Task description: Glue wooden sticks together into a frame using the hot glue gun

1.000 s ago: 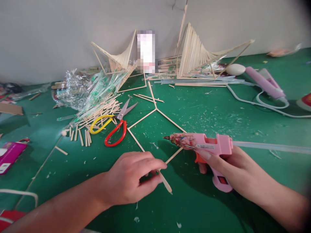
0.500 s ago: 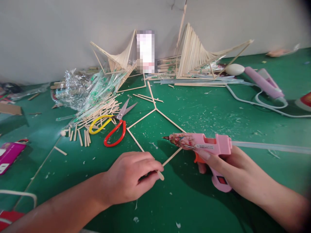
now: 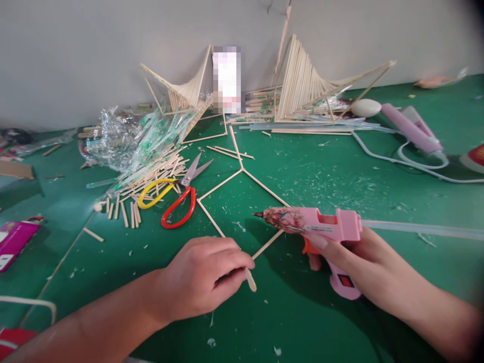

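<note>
My left hand [image 3: 212,275] is closed, thumb and forefinger pinching a thin wooden stick [image 3: 251,281] whose near end juts out toward me. It sits at the near corner of a diamond-shaped frame of wooden sticks [image 3: 265,184] lying on the green table [image 3: 359,171]. In my right hand [image 3: 374,262] is a pink glue gun [image 3: 321,225], its nozzle pointing left above the frame's right side. A clear glue stick [image 3: 419,229] trails from its back. The forefinger rests by the orange trigger. Part of the frame is hidden by the gun and by my left hand.
Scissors [image 3: 179,201] with yellow and red handles lie left of the frame, beside a pile of cut sticks [image 3: 159,174] and crumpled plastic wrap [image 3: 113,141]. Two curved stick models [image 3: 302,83] [image 3: 185,93] stand by the wall. A purple device with white cord [image 3: 410,128] lies right.
The near end of the stick in my left hand has swung slightly down toward me and shows more length. My right hand and the glue gun have hardly moved.
</note>
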Tool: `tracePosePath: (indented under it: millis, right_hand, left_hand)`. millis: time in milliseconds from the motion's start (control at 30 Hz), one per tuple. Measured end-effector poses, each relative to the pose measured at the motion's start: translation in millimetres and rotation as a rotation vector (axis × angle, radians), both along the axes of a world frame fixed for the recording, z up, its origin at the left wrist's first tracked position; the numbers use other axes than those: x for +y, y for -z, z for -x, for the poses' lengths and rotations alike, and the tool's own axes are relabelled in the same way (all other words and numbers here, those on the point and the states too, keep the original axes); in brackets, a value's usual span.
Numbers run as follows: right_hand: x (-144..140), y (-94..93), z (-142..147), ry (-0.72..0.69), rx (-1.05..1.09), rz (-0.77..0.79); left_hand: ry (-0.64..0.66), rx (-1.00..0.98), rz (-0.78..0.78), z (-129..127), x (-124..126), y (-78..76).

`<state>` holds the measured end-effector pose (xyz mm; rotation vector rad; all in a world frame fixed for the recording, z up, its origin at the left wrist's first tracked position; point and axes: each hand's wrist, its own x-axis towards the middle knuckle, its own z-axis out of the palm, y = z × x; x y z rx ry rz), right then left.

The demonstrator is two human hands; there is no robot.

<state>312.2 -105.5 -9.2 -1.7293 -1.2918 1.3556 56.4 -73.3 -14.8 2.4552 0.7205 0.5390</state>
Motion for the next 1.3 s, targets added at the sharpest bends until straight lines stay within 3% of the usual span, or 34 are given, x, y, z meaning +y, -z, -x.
tracePosePath:
  millis: [1300]
  right_hand:
    - [0.0, 0.1, -0.6, -0.014, -0.001, 0.002]
  left_hand:
    - [0.006, 0.027, 0.009, 0.6, 0.5, 1.6]
